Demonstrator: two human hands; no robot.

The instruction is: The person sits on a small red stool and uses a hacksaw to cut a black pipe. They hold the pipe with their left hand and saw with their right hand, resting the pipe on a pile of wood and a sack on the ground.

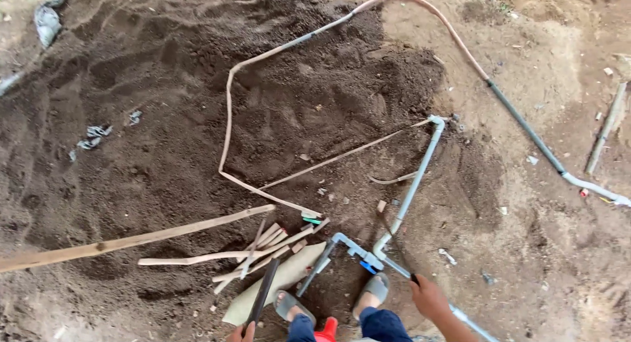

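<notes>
I stand on dark loose soil, my feet in grey sandals at the bottom of the head view. My right hand (430, 297) grips a grey plastic pipe (412, 191) near a joint with a blue valve (369, 266); the pipe runs up to an elbow fitting (436, 120). My left hand (240, 333) is barely visible at the bottom edge, closed on the dark handle of a tool (262, 294) that leans over a bundle of sticks (263, 250). A red object (328, 329) sits between my legs.
A long pinkish hose (228, 112) loops across the dark soil and joins a dark pipe (526, 128) at the right. A long wooden pole (131, 240) lies at the left. A tan piece of sacking (289, 276) lies under the sticks. Scraps of plastic (47, 23) lie top left.
</notes>
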